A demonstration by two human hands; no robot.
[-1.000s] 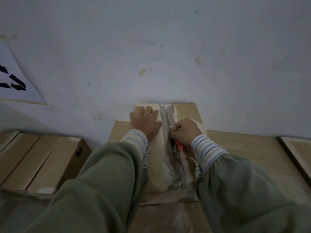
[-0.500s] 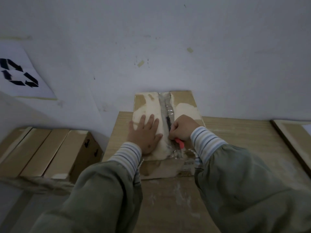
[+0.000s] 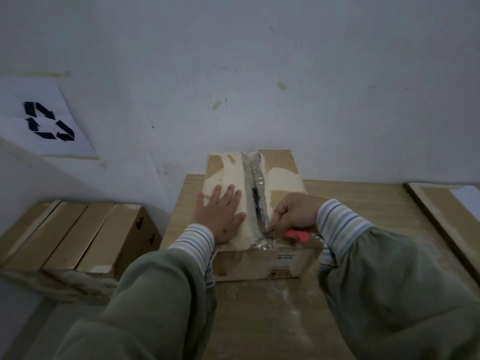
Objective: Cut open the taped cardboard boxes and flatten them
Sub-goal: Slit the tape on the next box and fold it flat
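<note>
my left hand (image 3: 220,216) lies flat on the taped cardboard box (image 3: 249,203) on the counter (image 3: 363,203); my right hand (image 3: 293,214) grips the red cutter (image 3: 296,235) at the seam's near end. tape mostly slit, flattening remains.

Left hand (image 3: 220,214) flat, fingers spread; right hand (image 3: 293,213) curled, gripping.

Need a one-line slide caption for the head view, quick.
Left hand presses flat on the taped box while the right hand grips a red cutter at the seam's near end.
</note>
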